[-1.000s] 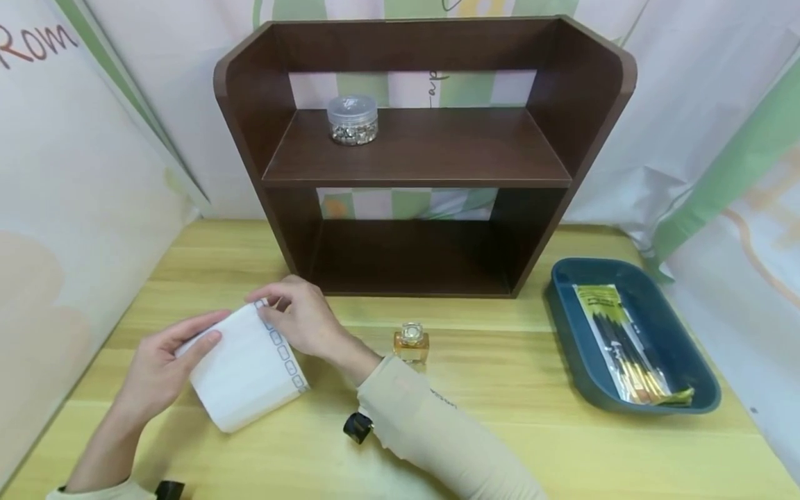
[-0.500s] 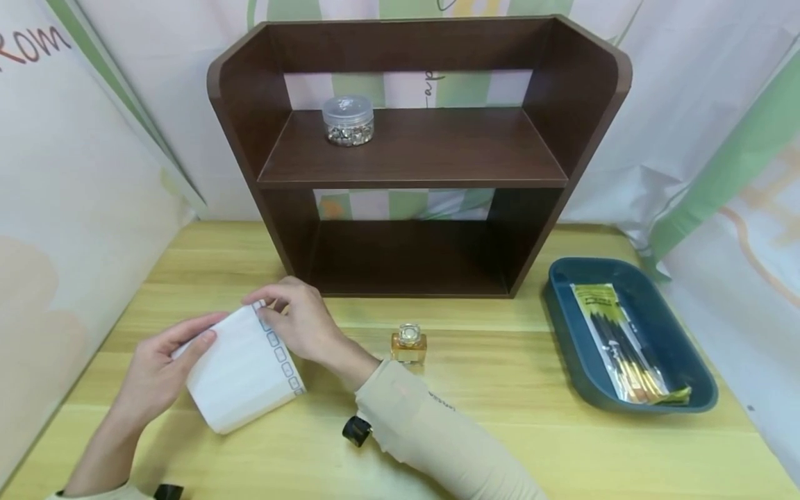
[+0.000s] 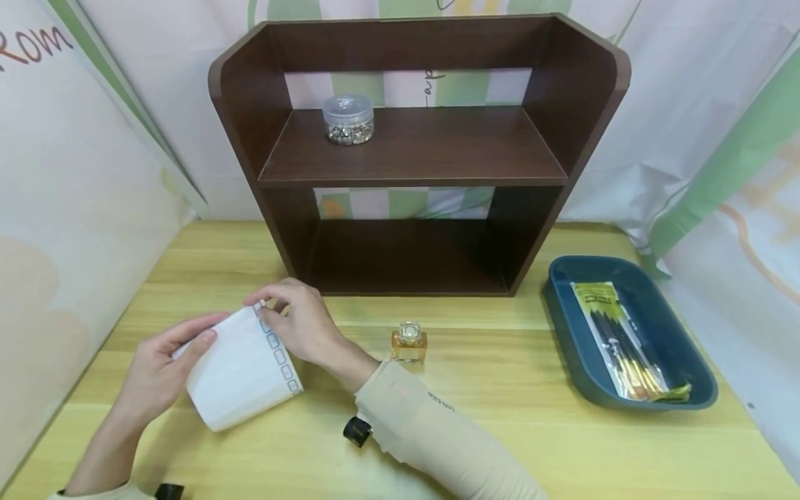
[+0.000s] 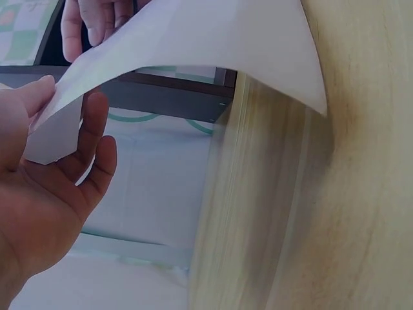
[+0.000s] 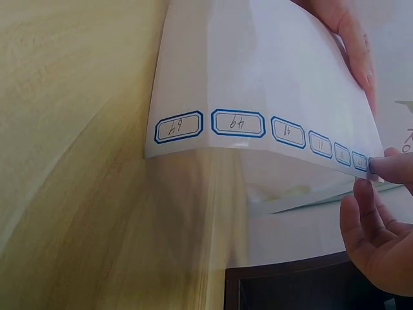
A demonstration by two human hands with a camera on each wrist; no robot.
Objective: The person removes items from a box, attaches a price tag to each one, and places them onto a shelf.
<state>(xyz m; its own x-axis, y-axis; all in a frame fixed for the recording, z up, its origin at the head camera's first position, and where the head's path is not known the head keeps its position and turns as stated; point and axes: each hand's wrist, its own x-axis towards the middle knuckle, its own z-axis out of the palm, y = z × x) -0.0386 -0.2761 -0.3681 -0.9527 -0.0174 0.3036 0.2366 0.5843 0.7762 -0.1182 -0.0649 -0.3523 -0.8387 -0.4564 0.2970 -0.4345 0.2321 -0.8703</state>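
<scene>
Head view, far left of frame: white sheet (image 3: 75,229) hanging, dark lettering "Rom" at upper left. Lower left: left hand (image 3: 159,368), thumb on top and fingers behind, pinching the upper-left edge of a white paper (image 3: 240,375). In the left wrist view its lower fingers are bent and slightly apart.

The paper is at lower left of centre, tilted and bowed. A row of blue-outlined boxes (image 5: 238,123) runs along its right edge; the right wrist view shows handwritten marks inside them. Cannot tell whether its lower edge touches the table (image 3: 562,451).

Right hand (image 3: 303,319), just right of the paper: thumb and index finger pinch its top corner, at the end of the box row; remaining fingers curled.

Upper centre: dark brown two-tier shelf (image 3: 450,149). Clear lidded jar (image 3: 348,121), silvery pieces inside, upright on the upper tier's left part.

Centre, below shelf: small amber bottle (image 3: 409,344), upright, near the right forearm.

Right of frame: dark teal tray (image 3: 705,397); clear packet of brushes (image 3: 619,347) lies inside.
</scene>
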